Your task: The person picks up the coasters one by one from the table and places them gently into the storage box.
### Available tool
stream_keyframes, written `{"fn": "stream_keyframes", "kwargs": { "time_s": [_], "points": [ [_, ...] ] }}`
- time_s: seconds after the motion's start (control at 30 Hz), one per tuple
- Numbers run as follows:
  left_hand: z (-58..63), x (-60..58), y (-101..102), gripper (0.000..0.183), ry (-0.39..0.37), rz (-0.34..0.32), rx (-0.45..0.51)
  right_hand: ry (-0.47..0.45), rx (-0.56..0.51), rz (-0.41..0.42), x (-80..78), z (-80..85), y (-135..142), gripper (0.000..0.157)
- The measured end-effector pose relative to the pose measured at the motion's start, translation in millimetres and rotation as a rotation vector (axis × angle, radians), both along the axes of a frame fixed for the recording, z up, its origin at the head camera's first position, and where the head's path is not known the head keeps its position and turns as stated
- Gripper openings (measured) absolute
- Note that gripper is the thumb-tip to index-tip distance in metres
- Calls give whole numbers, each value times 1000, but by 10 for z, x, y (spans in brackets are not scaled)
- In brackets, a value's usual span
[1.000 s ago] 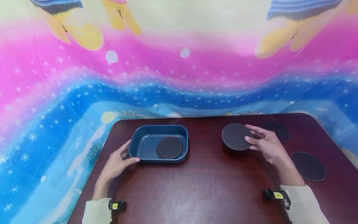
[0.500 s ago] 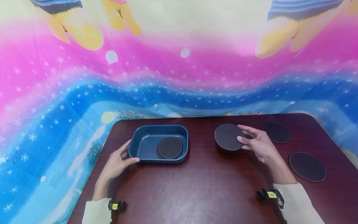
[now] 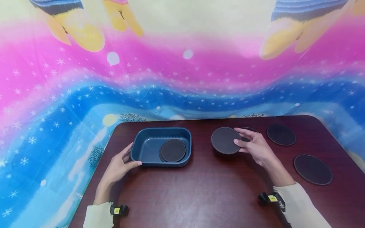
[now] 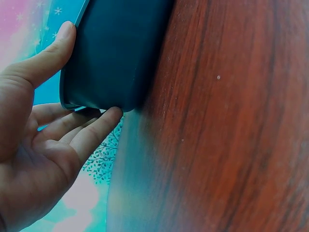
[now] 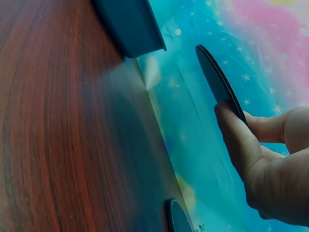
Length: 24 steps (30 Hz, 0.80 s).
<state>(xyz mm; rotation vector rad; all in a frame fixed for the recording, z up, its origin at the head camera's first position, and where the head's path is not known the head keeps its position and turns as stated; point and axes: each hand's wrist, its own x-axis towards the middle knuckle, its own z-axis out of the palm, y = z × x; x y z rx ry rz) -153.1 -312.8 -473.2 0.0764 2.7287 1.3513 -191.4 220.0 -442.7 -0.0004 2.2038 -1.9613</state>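
Observation:
In the head view, a dark blue rectangular tub (image 3: pixel 148 163) stands at the left of the table. My left hand (image 3: pixel 119 164) holds its near left corner, thumb on the front and fingers along the left side. Inside the tub, at its right end, lies a round dark coaster (image 3: pixel 173 151); an edge beneath it suggests a second one. My right hand (image 3: pixel 255 147) pinches another coaster (image 3: pixel 225 140) by its right edge, tilted and raised above the table, right of the tub. From the right wrist, this coaster (image 5: pixel 217 79) appears edge-on between thumb and fingers.
On the right of the brown table (image 3: pixel 199 196) lie a far coaster (image 3: pixel 280 135) and a nearer coaster (image 3: pixel 313 169). Behind my right fingers, a partly hidden coaster (image 3: pixel 249 129) rests on the table. A patterned cloth (image 3: pixel 182 69) hangs along the table's back edge.
My right hand has moved left with its coaster, closer to the tub, uncovering part of a coaster behind it. The left hand and the tub stay in place.

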Motion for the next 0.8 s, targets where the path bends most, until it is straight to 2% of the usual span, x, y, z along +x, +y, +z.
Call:
{"fn": "stream_keyframes", "kwargs": {
  "time_s": [0.8],
  "points": [
    [-4, -2, -4, 101, -8, 2, 13, 7, -2, 34, -67, 6, -356, 65]
  ]
}}
